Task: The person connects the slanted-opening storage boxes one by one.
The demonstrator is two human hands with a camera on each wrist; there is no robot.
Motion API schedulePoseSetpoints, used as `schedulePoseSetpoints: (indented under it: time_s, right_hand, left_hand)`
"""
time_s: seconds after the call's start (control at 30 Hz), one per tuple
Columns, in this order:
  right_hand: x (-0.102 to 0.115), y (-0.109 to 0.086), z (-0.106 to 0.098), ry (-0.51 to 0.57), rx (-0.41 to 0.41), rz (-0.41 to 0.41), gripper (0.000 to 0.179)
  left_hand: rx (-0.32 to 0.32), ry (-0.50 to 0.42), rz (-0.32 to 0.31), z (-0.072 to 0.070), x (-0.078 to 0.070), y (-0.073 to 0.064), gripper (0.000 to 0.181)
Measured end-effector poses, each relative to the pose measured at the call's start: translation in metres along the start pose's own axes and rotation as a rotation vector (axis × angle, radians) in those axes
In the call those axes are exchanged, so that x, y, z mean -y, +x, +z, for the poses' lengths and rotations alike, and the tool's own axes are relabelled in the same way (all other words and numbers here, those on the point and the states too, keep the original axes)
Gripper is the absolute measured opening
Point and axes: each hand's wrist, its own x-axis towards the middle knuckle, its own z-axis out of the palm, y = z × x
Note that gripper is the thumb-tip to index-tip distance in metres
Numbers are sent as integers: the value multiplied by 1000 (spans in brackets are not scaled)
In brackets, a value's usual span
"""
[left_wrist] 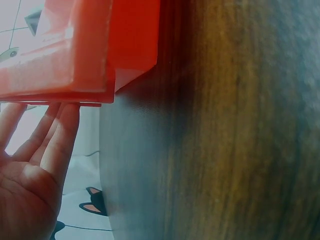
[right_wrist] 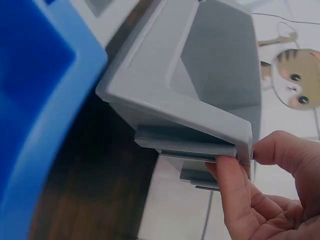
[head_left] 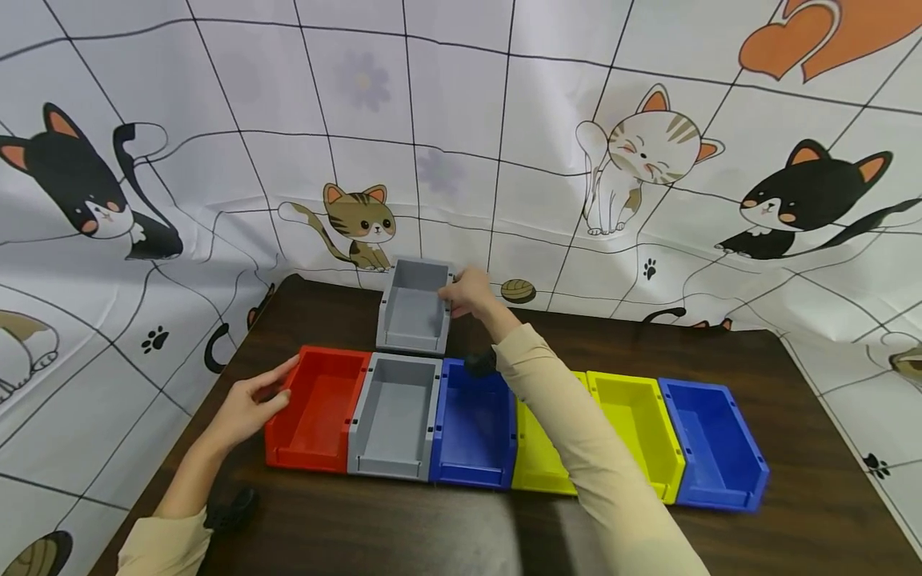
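Note:
My right hand [head_left: 475, 294] pinches the right side wall of a grey plastic bin [head_left: 416, 308], behind the row of bins. The right wrist view shows the thumb and fingers on either side of that wall, beside the ridges of the bin [right_wrist: 175, 100]. My left hand [head_left: 243, 412] touches the left side of a red bin [head_left: 317, 408] at the row's left end. In the left wrist view its extended fingers [left_wrist: 62, 135] rest against the red bin's side. A second grey bin [head_left: 396, 408] stands beside the red one, in front of the held bin.
Rightward along the row follow a blue bin [head_left: 474, 432], two yellow bins [head_left: 637, 428] and another blue bin [head_left: 713, 444]. My right sleeve [head_left: 576, 432] crosses over the left yellow one. Behind the dark wooden table [head_left: 403, 528] hangs a cat-patterned cloth [head_left: 461, 104].

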Motion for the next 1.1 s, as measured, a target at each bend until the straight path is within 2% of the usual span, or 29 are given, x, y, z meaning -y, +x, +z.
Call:
schedulePoseSetpoints:
  time_s: [0.13,0.3,0.47,0.63,0.87,1.1]
  right_hand:
    - [-4,-9,-20,-7,12,-26,39]
    - [-12,-14,-47,-48,27,-5,57]
    - [-17,-20,-75,-77,15,1,57]
    - [-24,-32,-108,-93,-1,-42,57]
    - [-42,-61,-156,-168,12,-52,57]
    - [-64,-95,-196,-240,-48,-67,55]
  left_hand:
    - [-3,3,-1,2,0,-2,48]
    - [-4,4,-9,3,0,-2,48]
    - [-7,13,-17,3,3,-2,50]
    - [-7,22,-11,3,3,-2,50]
    - [-6,42,-11,4,1,-1,49]
    - [-1,57,-25,2,0,-2,48]
